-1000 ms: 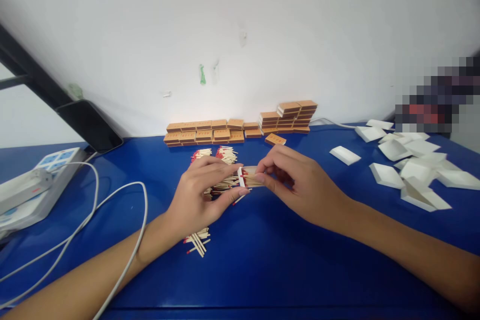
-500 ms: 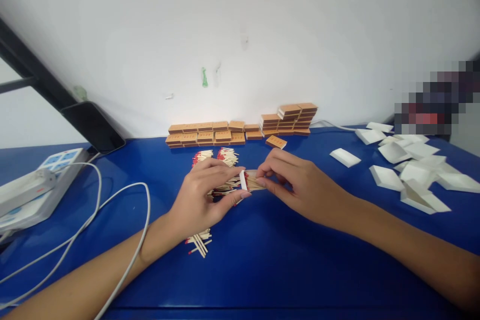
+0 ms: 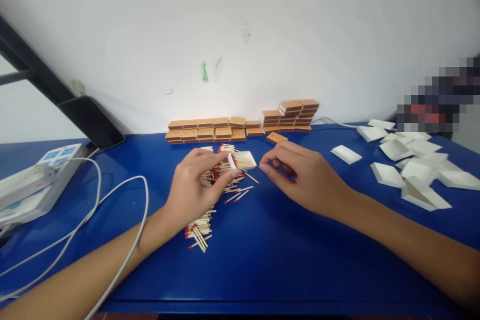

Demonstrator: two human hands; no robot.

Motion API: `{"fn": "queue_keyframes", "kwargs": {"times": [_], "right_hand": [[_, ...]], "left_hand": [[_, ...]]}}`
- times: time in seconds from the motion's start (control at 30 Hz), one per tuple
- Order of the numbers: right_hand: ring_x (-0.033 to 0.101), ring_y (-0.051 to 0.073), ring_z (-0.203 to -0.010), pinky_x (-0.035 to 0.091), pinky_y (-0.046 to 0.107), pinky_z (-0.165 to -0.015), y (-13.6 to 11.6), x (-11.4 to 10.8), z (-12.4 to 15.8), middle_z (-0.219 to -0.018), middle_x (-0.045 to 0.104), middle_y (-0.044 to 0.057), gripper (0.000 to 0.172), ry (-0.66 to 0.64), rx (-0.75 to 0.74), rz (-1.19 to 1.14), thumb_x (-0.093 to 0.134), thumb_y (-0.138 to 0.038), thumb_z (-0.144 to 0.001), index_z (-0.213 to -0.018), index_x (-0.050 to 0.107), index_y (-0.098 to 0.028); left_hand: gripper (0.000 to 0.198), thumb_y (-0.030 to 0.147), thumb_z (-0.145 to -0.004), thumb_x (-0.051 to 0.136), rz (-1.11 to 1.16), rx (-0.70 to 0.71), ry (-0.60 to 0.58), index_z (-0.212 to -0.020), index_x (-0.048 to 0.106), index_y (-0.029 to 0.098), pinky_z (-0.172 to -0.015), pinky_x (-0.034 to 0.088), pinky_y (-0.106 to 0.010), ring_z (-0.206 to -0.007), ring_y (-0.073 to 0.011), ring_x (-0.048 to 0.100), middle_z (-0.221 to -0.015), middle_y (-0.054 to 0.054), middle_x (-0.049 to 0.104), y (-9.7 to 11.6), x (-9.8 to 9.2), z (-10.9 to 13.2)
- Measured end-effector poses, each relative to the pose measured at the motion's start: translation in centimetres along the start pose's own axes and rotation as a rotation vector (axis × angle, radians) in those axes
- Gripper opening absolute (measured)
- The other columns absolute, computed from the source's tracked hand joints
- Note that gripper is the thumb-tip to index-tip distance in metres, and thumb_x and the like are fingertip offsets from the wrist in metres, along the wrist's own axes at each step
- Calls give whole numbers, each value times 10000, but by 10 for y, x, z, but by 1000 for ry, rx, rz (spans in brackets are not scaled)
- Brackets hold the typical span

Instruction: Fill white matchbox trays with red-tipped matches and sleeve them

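My left hand (image 3: 193, 182) pinches a white matchbox tray (image 3: 243, 160) filled with matches and holds it just above the blue table (image 3: 270, 255). My right hand (image 3: 296, 172) hovers a little to the right of the tray, fingers curled together, with nothing visible in them. Loose red-tipped matches (image 3: 240, 192) lie under and beside the left hand. A second heap of matches (image 3: 198, 232) lies near my left wrist.
Brown matchbox sleeves (image 3: 210, 130) stand stacked along the wall, with a taller stack (image 3: 294, 115) to the right. Several empty white trays (image 3: 408, 162) are scattered at the right. A power strip (image 3: 35, 182), white cables (image 3: 112, 210) and a dark phone (image 3: 92, 122) lie at the left.
My right hand has let go of the tray and drawn back to the right. My left hand has carried the tray up and left. A few matches now lie loose below it.
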State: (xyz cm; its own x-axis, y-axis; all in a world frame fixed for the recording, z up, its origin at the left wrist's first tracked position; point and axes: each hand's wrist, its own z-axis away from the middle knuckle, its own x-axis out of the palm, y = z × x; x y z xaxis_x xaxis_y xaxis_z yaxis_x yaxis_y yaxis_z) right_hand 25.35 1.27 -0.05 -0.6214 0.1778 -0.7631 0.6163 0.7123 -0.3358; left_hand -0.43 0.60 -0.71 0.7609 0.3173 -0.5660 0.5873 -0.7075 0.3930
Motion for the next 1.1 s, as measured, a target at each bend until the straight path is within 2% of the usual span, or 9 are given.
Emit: {"fn": "queue_keyframes", "kwargs": {"times": [0.13,0.27,0.47,0.6,0.73,0.8,0.87,0.97,1.1], "right_hand": [[618,165,-761,454,310,-688,10,9,1,-957,649,29,137,-211,102,39,612,-333,-1015,-955,664,-221],[605,165,-744,448,318,-679,15,18,3,-978,649,31,153,-315,171,22,632,-368,-991,-971,653,-218],[606,167,-773,433,313,-694,19,15,3,-951,645,30,95,-369,175,12,558,-211,-986,-929,633,-219],[609,165,-759,430,309,-680,19,10,2,-944,652,31,84,-383,193,13,578,-220,-978,-915,632,-215],[617,171,-768,457,310,-698,17,7,0,-914,662,33,208,-416,141,-103,542,-316,-1038,-900,664,-219],[631,177,-827,479,318,-758,18,8,0,-965,667,44,232,-384,77,-164,479,-290,-1069,-993,688,-222],[636,186,-895,489,332,-813,21,11,1,-1059,656,61,281,-365,1,-173,422,-219,-1076,-1172,685,-236],[638,193,-937,497,344,-835,27,16,4,-1163,622,79,372,-406,-70,-149,385,-166,-1070,-1307,652,-268],[635,199,-913,495,341,-817,32,18,4,-1129,616,70,195,-410,-6,-103,506,-288,-1069,-1164,670,-241]], "left_hand": [[293,370,-909,819,-44,-81,30,-1139,803,190,-827,569,-354,-907,-211,705,-1003,-60,801,-7,-1,-2],[301,385,-904,822,-61,-67,31,-1143,804,202,-820,566,-347,-903,-210,707,-999,-56,800,-9,0,-2],[304,387,-905,819,-37,-54,11,-1129,810,182,-822,573,-350,-912,-215,707,-992,-70,800,-8,2,-1],[326,399,-907,817,-44,-35,15,-1145,805,177,-811,574,-362,-906,-222,705,-991,-77,801,-9,1,0],[324,398,-908,817,-28,-11,24,-1147,801,181,-814,580,-365,-913,-225,701,-996,-79,801,-10,1,0],[311,391,-914,811,-29,0,16,-1139,801,177,-817,581,-367,-917,-227,699,-997,-81,802,-11,1,0],[314,388,-914,812,-38,19,2,-1137,800,166,-815,579,-366,-913,-227,695,-995,-82,804,-11,1,0],[320,378,-909,819,-42,45,-10,-1136,796,154,-817,578,-363,-907,-224,693,-993,-79,808,-10,2,1],[319,366,-909,820,-38,50,-16,-1143,794,151,-826,573,-359,-906,-221,695,-971,-76,807,-10,2,0]]}}
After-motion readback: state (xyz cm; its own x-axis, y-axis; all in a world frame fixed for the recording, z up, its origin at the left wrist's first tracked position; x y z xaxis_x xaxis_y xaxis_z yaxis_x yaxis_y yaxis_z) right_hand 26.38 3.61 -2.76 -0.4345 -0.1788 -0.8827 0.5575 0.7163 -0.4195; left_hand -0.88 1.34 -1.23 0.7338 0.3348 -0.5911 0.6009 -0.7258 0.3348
